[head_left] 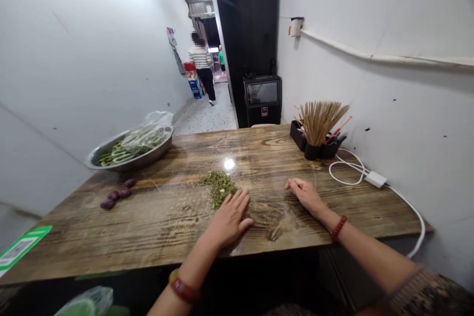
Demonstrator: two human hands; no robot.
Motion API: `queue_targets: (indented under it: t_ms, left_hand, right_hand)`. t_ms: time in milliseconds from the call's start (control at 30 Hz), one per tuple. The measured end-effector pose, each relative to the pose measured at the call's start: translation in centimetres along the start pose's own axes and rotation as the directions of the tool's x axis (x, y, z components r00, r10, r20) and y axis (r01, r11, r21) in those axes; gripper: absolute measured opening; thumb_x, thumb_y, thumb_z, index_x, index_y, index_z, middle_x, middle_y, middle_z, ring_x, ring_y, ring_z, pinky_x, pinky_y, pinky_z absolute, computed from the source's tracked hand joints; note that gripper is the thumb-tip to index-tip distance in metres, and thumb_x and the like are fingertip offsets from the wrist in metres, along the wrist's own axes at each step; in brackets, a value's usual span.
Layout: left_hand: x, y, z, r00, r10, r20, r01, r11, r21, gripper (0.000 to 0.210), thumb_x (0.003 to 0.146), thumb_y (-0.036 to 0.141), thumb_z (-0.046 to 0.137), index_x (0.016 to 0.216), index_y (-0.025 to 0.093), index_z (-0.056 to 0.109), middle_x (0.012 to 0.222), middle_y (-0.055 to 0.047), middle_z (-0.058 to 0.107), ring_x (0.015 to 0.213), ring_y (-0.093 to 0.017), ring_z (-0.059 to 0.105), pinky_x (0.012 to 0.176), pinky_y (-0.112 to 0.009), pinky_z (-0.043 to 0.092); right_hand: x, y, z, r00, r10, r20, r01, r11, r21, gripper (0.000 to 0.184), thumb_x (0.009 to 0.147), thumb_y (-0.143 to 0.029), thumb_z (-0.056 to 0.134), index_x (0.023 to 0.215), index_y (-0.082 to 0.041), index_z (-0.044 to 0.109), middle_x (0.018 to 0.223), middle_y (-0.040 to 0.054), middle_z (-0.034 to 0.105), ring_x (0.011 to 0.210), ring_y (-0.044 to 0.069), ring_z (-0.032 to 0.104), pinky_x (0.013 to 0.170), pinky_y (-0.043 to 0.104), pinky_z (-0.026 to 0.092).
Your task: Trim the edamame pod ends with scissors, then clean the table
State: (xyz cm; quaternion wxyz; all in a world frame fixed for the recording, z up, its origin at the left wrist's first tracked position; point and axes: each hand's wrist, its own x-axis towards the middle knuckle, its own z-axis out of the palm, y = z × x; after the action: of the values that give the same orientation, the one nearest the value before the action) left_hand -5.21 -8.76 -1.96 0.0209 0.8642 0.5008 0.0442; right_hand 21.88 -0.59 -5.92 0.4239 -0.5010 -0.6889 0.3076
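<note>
My left hand (228,219) lies palm down on the wooden table (166,237), fingers stretched out. Its fingertips touch the near right edge of a loose pile of small green, dried-looking bits (218,185). What the bits are cannot be made out. Farther right, my right hand (305,195) rests on the tabletop, apart from the pile, with its fingers curled in. I see nothing held in it, though its palm is hidden. A thin scatter of crumbs surrounds the pile.
A metal basin (148,155) of green vegetables, partly under clear plastic, stands back left. Several dark purple round fruits (114,195) lie before it. At back right are a black holder (298,133) with wooden sticks (320,121) and a white cable (409,202). A person (202,61) stands beyond.
</note>
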Motion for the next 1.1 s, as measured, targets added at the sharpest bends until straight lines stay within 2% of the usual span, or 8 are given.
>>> queue_targets:
  t_ms: [100,233,367,500,733,900,1000,1100]
  left_hand:
    - [-3.7,-2.8,-0.3,0.985,-0.031,-0.172,0.048,0.994,0.099,0.062,0.092,0.042,0.041,0.148,0.02,0.025,0.153,-0.01,0.031,0.141,-0.023,0.025,0.114,-0.044,0.024]
    - [-12.0,-8.0,2.2,0.847,-0.234,-0.477,0.325,0.938,0.117,0.074,0.085,0.05,0.045,0.147,0.014,0.025,0.149,-0.02,0.036,0.138,-0.031,0.033,0.108,-0.052,0.031]
    - [-16.4,-12.4,4.1,0.917,-0.364,-0.165,0.388,0.908,0.159,0.05,0.083,0.044,0.036,0.117,0.022,0.065,0.138,-0.016,0.052,0.134,-0.039,0.036,0.105,-0.062,0.027]
    - [-10.3,-9.8,2.8,0.821,-0.56,-0.114,0.572,0.807,0.147,0.077,0.082,0.057,0.036,0.136,0.005,0.046,0.148,-0.025,0.033,0.138,-0.039,0.027,0.107,-0.061,0.022]
    - [0.7,-6.1,1.5,0.878,-0.465,-0.112,0.471,0.882,0.028,0.076,0.088,0.056,0.036,0.14,0.001,0.035,0.149,-0.026,0.03,0.14,-0.034,0.025,0.112,-0.055,0.019]
    - [-1.6,-13.0,0.2,0.743,-0.566,-0.359,0.574,0.813,-0.093,0.059,0.092,0.047,0.03,0.134,0.008,0.044,0.142,-0.023,0.044,0.135,-0.031,0.037,0.109,-0.052,0.029]
    - [-1.7,-18.2,0.1,0.668,-0.702,-0.248,0.694,0.708,-0.133,0.067,0.089,0.049,0.03,0.135,0.001,0.039,0.147,-0.029,0.032,0.138,-0.035,0.029,0.108,-0.056,0.027]
    - [0.1,-19.1,1.1,0.682,-0.706,-0.19,0.689,0.708,-0.154,0.073,0.087,0.049,0.031,0.136,-0.006,0.036,0.144,-0.033,0.033,0.137,-0.038,0.03,0.109,-0.057,0.025]
  right_hand:
    - [0.1,0.0,0.1,1.0,-0.017,-0.005,0.017,1.0,0.009,0.041,0.091,-0.045,0.041,0.076,-0.017,0.068,0.066,0.0013,0.063,0.066,0.016,0.058,0.063,0.026,0.042]
    - [0.2,-0.2,0.4,0.999,-0.042,0.0,0.042,0.999,-0.01,0.03,0.089,-0.039,0.048,0.082,-0.018,0.068,0.077,0.0023,0.067,0.073,0.016,0.059,0.069,0.026,0.043]
    - [0.3,-0.4,0.9,0.999,-0.024,0.032,0.026,0.999,-0.044,0.027,0.088,-0.037,0.05,0.083,-0.018,0.069,0.072,0.0011,0.066,0.066,0.014,0.058,0.063,0.025,0.043]
    - [0.1,-0.1,1.0,0.998,0.01,0.061,-0.005,0.997,-0.072,0.03,0.088,-0.04,0.049,0.086,-0.018,0.069,0.076,0.0026,0.068,0.069,0.016,0.06,0.066,0.027,0.044]
    - [-0.2,0.5,0.8,0.994,0.037,0.101,-0.028,0.996,-0.083,0.033,0.088,-0.044,0.048,0.09,-0.018,0.069,0.083,0.0052,0.07,0.074,0.02,0.062,0.069,0.03,0.044]
    - [-0.2,0.4,1.0,0.993,0.046,0.106,-0.033,0.992,-0.119,0.034,0.088,-0.046,0.047,0.089,-0.02,0.069,0.083,0.0047,0.07,0.075,0.02,0.063,0.068,0.03,0.045]
    - [-0.1,0.5,1.2,0.993,0.041,0.107,-0.029,0.993,-0.114,0.034,0.088,-0.045,0.047,0.087,-0.02,0.069,0.082,0.0042,0.07,0.075,0.02,0.063,0.067,0.03,0.046]
    - [0.1,0.6,1.3,0.994,0.041,0.106,-0.027,0.992,-0.125,0.032,0.088,-0.044,0.047,0.085,-0.021,0.069,0.075,0.0034,0.069,0.07,0.02,0.063,0.065,0.03,0.046]
